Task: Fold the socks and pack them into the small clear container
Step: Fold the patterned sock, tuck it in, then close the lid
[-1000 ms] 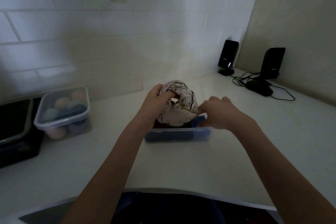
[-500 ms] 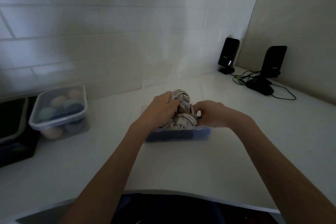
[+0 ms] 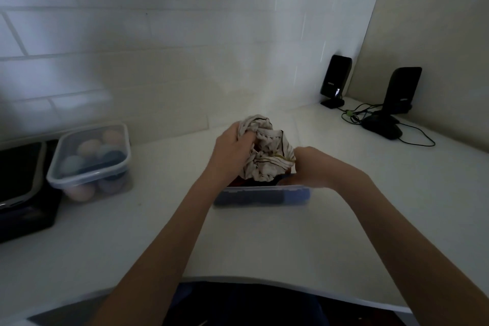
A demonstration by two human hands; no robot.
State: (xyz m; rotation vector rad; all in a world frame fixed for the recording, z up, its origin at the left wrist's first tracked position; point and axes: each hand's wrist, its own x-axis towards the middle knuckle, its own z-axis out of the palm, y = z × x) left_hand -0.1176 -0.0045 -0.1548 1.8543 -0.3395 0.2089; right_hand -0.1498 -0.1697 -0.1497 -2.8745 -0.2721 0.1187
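A small clear container [image 3: 262, 194] sits on the white counter in front of me, with dark blue and red socks inside. A bunched cream sock with thin dark stripes [image 3: 267, 156] rests on top of its contents, rising above the rim. My left hand [image 3: 232, 152] grips the sock's upper left part, fingers dug into the fabric. My right hand [image 3: 313, 167] is at the container's right end, fingers curled down at the sock's lower right edge; whether it grips the sock or a blue item beneath is hidden.
A second clear lidded container [image 3: 91, 160] full of rolled pastel socks stands at the left by the tiled wall. A dark tray or device [image 3: 21, 180] lies at the far left. Two black speakers [image 3: 336, 81] [image 3: 402, 90] with cables stand back right.
The striped sock was pushed down into the container half a second ago; now it has risen again, bunched higher in my left hand. My right hand stays low at the container's right end.
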